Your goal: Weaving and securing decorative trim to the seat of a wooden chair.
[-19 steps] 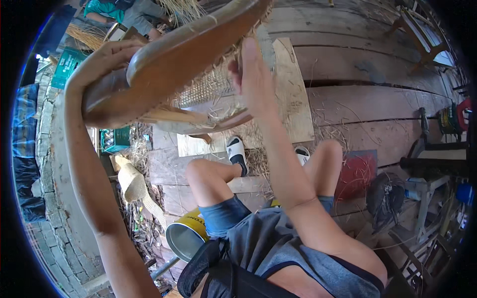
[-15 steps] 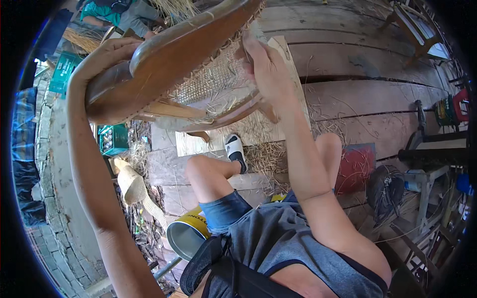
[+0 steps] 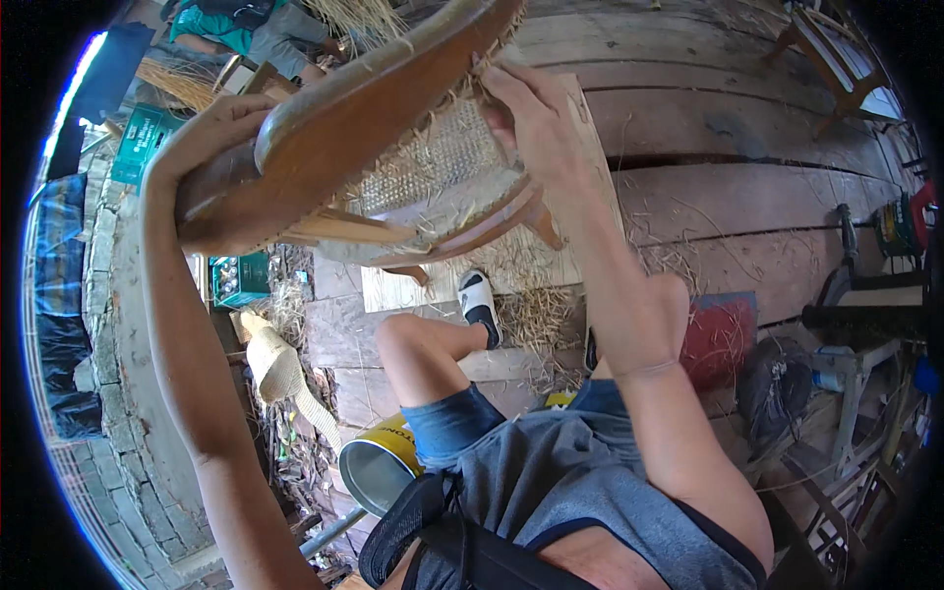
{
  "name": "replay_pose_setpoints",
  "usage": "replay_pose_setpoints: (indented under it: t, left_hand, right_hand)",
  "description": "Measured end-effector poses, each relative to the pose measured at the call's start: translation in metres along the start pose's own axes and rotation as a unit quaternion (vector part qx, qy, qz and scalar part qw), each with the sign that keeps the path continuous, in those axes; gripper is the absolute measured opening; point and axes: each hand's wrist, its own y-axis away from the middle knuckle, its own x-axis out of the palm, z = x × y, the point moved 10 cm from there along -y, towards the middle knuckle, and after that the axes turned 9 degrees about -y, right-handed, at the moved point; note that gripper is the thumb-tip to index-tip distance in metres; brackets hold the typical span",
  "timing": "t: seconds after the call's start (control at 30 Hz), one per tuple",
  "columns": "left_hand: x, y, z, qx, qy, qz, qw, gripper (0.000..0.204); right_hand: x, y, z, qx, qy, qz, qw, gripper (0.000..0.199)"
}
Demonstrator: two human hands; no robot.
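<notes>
The left hand [image 3: 211, 133] has its fingers clamped on a wooden chair [image 3: 344, 138], while the right hand [image 3: 531, 113] is at its woven edge, its grip unclear.

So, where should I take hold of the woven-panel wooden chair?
Probably by the left end of its curved wooden rail, from the left, beside the left hand: the wood is thick and rounded there, while strands line the edge by the right hand.

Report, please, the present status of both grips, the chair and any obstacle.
Left grip holding wooden chair. Right grip at its strand-fringed edge, fingertips partly hidden. Straw scraps scattered below; nothing seen blocking either grip.
</notes>
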Motion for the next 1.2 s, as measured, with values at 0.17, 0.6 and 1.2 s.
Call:
replay_pose_setpoints:
  t: [0.17, 0.6, 1.2]
  left_hand:
    - [0.003, 0.003, -0.001, -0.056, 0.068, 0.004, 0.996, 0.034]
    - [0.012, 0.011, -0.01, -0.011, 0.111, -0.003, 0.994, 0.032]
    - [0.01, -0.006, 0.002, 0.031, -0.04, 0.056, 0.997, 0.033]
  right_hand:
    - [0.022, 0.013, -0.025, -0.022, -0.338, -0.11, 0.934, 0.044]
    - [-0.008, 0.037, 0.027, 0.011, -0.091, -0.079, 0.993, 0.031]
    - [-0.028, 0.021, 0.052, -0.007, 0.322, 0.045, 0.946, 0.03]
